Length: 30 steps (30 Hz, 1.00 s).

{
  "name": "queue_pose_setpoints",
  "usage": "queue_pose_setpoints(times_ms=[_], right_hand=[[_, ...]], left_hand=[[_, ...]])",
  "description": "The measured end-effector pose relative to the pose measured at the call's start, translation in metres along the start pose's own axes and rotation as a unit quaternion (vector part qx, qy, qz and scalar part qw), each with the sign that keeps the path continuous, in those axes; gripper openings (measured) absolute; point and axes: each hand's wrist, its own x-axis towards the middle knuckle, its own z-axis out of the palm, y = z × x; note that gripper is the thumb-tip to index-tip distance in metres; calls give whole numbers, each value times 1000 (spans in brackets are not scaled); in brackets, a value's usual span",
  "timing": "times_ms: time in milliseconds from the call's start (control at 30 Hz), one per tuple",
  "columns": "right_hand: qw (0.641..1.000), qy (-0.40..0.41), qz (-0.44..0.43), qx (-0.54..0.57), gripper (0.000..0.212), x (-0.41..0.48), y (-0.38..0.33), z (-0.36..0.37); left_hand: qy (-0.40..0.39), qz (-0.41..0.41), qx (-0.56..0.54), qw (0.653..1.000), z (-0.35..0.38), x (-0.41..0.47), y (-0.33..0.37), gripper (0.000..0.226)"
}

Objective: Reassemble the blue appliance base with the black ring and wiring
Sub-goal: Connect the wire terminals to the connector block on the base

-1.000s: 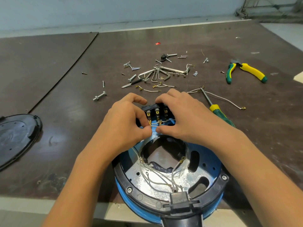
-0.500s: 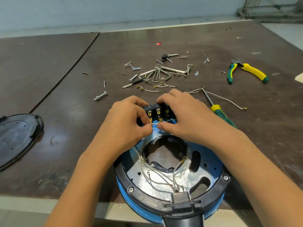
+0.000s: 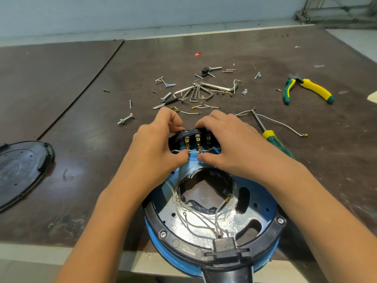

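A round blue base (image 3: 263, 203) of smooth plastic sits open side up at the near edge of a dark brown, scuffed worktop (image 3: 81, 139), its front lip hanging just past the edge. A glossy black ring (image 3: 173, 240) with silver screws runs around its rim, and inside lies a shiny, pebbled metal plate (image 3: 183, 223) with a large round hole in the middle. Thin white wires (image 3: 195, 217) with small brass ring ends loop loosely across the plate. At the far side of the base stands a black switch block (image 3: 196, 137) with three brass tabs. The left hand (image 3: 155, 148) has its fingers (image 3: 173, 117) curled, thumb and forefinger pinching one of the white wires just below the tabs. The right hand (image 3: 228, 146) grips the block, fingers (image 3: 206, 121) curled over its top edge and thumb tucked underneath beside the wires. Beyond the hands lies a scatter of metal screws, a hex-headed bolt (image 3: 125, 119) and a fan of bent steel hex keys (image 3: 195, 91). To the right are a screwdriver (image 3: 273, 139) with a yellow and green handle and pliers (image 3: 306, 88) with matching rubbery grips. At the far left rests a rounded black plastic cover (image 3: 22, 168), well apart from the base.
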Motion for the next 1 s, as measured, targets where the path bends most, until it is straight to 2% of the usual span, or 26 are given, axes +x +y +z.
queue_pose_setpoints(times_ms=[333,600,667,733,867,1000], right_hand=[[1000,-5,3,1,58,0,-1,-1],[1000,-7,2,0,60,-1,-3,-2],[1000,-4,3,2,62,0,-3,-2],[1000,2,11,19,63,0,-3,-1],[995,43,35,85,43,1,1,-2],[996,46,38,59,21,2,2,-1]], left_hand=[[-14,0,11,1000,0,2,-2,59],[-24,8,31,999,1,3,-4,79],[-31,9,37,999,2,4,-4,78],[-32,13,36,999,3,5,-4,66],[-19,9,34,999,3,5,-5,54],[-16,8,29,999,2,5,-5,53]])
